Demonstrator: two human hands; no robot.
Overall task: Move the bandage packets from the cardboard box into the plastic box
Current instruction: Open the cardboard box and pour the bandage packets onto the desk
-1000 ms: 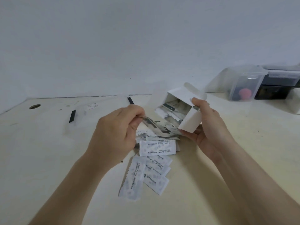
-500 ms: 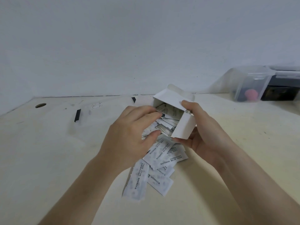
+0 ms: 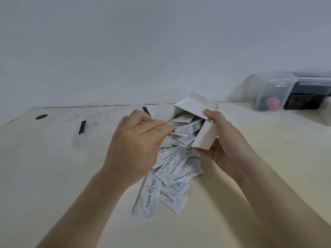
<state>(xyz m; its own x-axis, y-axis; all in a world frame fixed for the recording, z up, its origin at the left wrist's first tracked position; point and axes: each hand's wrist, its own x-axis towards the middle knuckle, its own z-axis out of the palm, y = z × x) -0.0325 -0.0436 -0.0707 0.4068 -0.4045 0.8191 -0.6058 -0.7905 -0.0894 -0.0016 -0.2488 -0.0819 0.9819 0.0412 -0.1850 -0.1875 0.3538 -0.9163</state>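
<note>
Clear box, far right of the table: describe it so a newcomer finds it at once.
Follow the table to its far right edge, by the wall. Two containers sit there side by side; the clear box is the left one. Unlike the dark box beside it, its walls are see-through and show a pink thing inside.

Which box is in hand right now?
The white cardboard box, gripped by the right hand, flap open, packets showing at its mouth. The clear plastic box stands untouched at the far right.
</note>
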